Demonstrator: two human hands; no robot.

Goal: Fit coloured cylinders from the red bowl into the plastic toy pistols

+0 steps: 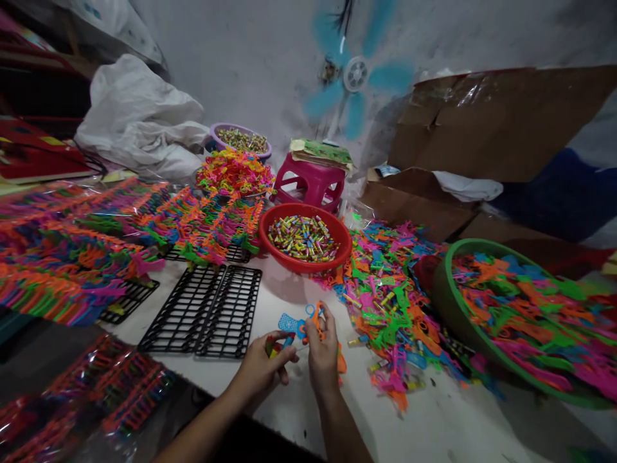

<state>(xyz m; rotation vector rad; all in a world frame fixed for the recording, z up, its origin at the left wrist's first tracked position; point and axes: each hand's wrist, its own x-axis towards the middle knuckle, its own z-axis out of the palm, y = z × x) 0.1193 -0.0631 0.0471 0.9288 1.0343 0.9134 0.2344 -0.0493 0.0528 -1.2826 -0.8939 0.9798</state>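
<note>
Over the white table (279, 399), my left hand (263, 363) is closed around a few small coloured tubes (276, 350), one blue and others red, green and yellow. My right hand (324, 344) pinches an orange plastic piece (318, 315) between thumb and fingers. A blue plastic piece (292, 324) with a lattice end and a ring lies against it, just left of the fingertips; whether it is held too, I cannot tell. Both hands are close together. Another orange piece (342, 361) shows behind my right wrist.
Black grid racks (229, 312) lie left of my hands, beside filled racks (67, 270). A red bowl (304, 265) of small wrapped tubes stands ahead. Loose plastic pieces (393, 308) and a green tub (450, 283) are to the right. Behind are a pink stool (308, 180) and a fan (357, 74).
</note>
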